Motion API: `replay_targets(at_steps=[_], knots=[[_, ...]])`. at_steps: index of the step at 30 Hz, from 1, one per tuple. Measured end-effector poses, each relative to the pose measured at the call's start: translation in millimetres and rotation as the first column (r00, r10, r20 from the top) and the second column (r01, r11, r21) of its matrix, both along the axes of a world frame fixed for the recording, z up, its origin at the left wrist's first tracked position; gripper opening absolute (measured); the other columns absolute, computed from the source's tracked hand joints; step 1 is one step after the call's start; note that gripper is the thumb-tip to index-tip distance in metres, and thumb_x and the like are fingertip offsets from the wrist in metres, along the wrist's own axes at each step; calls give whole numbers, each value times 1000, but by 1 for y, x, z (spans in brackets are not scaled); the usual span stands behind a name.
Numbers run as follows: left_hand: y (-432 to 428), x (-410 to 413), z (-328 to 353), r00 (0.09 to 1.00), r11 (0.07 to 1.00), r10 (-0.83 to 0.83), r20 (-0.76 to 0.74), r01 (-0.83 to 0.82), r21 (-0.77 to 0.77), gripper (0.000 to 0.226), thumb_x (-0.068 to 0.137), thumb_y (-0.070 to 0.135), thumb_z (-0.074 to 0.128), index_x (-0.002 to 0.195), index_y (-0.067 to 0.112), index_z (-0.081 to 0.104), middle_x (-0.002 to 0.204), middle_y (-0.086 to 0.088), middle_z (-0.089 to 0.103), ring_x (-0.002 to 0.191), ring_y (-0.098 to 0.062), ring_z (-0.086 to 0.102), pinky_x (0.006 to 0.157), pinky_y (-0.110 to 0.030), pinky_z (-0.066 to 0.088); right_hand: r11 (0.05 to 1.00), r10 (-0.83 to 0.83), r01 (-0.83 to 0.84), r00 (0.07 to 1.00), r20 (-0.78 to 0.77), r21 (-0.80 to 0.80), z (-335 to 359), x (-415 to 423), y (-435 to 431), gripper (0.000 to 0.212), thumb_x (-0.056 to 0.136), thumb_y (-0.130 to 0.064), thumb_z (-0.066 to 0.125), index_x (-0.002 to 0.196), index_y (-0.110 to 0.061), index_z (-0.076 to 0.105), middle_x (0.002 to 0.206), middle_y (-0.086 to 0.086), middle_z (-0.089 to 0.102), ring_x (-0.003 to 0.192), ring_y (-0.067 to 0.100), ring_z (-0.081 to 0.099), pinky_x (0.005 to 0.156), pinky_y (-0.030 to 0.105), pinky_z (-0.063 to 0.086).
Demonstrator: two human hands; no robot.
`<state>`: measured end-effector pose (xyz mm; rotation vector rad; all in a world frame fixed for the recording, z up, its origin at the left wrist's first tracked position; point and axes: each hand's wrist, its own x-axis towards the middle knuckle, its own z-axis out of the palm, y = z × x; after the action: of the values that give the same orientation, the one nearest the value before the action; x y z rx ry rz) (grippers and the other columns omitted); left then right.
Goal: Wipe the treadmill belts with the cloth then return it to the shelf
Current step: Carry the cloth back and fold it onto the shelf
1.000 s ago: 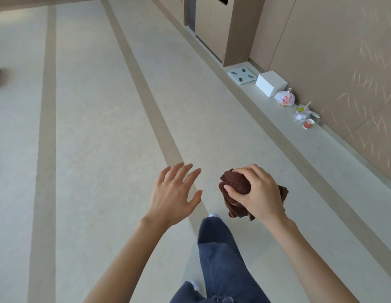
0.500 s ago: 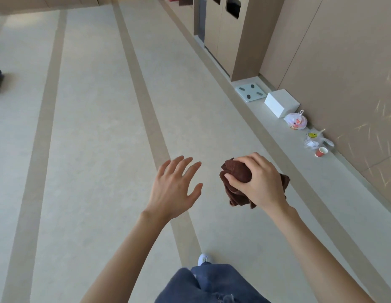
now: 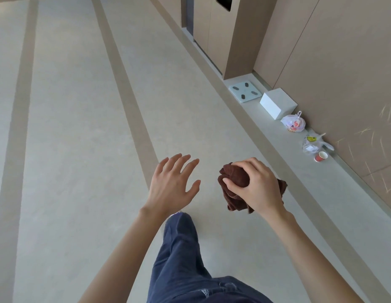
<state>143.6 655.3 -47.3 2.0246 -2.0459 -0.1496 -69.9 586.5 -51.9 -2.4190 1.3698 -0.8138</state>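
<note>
A crumpled dark brown cloth (image 3: 232,182) is bunched in my right hand (image 3: 258,186), held in the air over the floor at centre right. Part of the cloth hangs below the fingers and a corner sticks out to the right of the hand. My left hand (image 3: 172,184) is just left of it, empty, with its fingers spread, a small gap between the two hands. No treadmill or shelf is in view.
I stand on a pale floor with tan stripes; my leg in blue jeans (image 3: 181,254) steps forward below the hands. Along the right wall lie a bathroom scale (image 3: 245,91), a white box (image 3: 277,103), a plastic bag (image 3: 293,124), and a red paper cup (image 3: 321,156). A tan cabinet (image 3: 220,29) stands ahead.
The floor items on the right have slid nearer and lower as I walk forward. My leg has swung forward under the hands. Both hands keep their pose, cloth still held.
</note>
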Motion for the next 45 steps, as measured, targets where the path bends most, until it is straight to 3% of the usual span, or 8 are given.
replay_targets(at_steps=[6, 14, 18, 24, 30, 39, 45], knots=[[-103, 74, 12, 1000, 1000, -18, -1, 18, -14, 49, 89, 42, 50, 132, 19, 54, 134, -5, 55, 129, -27, 45, 106, -44, 34, 1000, -19, 19, 1000, 20, -10, 16, 70, -99, 33, 70, -34, 80, 93, -13, 70, 88, 3, 64, 79, 26, 63, 70, 43, 52], [-224, 159, 26, 998, 998, -59, 37, 61, -33, 52, 88, 45, 41, 130, 19, 55, 132, -4, 56, 126, -27, 48, 104, -45, 38, 997, -59, 64, 995, 84, -54, 26, 160, -218, 33, 71, -33, 80, 94, -12, 70, 89, 3, 64, 79, 25, 63, 70, 41, 52], [-261, 181, 17, 998, 998, -63, 14, 64, -11, 54, 87, 47, 36, 130, 20, 55, 131, -5, 57, 126, -28, 48, 103, -46, 39, 998, -50, 52, 997, 56, -25, 16, 185, -257, 34, 72, -36, 79, 95, -13, 69, 90, 1, 64, 79, 24, 63, 70, 40, 52], [-326, 210, -5, 999, 999, -32, 12, 32, 16, 49, 86, 43, 49, 129, 20, 56, 131, -5, 58, 124, -29, 50, 102, -47, 40, 999, -35, 34, 999, 27, 42, -7, 214, -325, 35, 73, -41, 76, 96, -15, 68, 92, 0, 64, 80, 23, 63, 70, 38, 54], [-422, 234, -11, 999, 999, -15, 28, 14, 36, 50, 88, 45, 48, 131, 22, 53, 134, -4, 55, 126, -28, 48, 104, -46, 37, 998, -8, 7, 1000, 25, 66, -13, 239, -427, 35, 73, -39, 77, 96, -14, 68, 91, 0, 64, 79, 22, 63, 70, 41, 54], [-603, 276, 10, 998, 998, -3, 56, 6, -55, 49, 87, 42, 51, 129, 18, 56, 131, -6, 57, 124, -29, 50, 103, -46, 39, 1000, 8, -7, 1000, 22, -29, 17, 279, -618, 34, 69, -34, 81, 93, -14, 70, 88, 0, 64, 78, 22, 62, 71, 40, 52], [-681, 293, 6, 998, 999, -3, 68, 6, -33, 49, 89, 41, 53, 131, 18, 54, 133, -7, 56, 125, -29, 49, 105, -48, 36, 999, 34, -34, 999, 0, -30, 12, 302, -696, 35, 70, -36, 80, 95, -14, 69, 88, 0, 63, 79, 23, 62, 71, 39, 52]])
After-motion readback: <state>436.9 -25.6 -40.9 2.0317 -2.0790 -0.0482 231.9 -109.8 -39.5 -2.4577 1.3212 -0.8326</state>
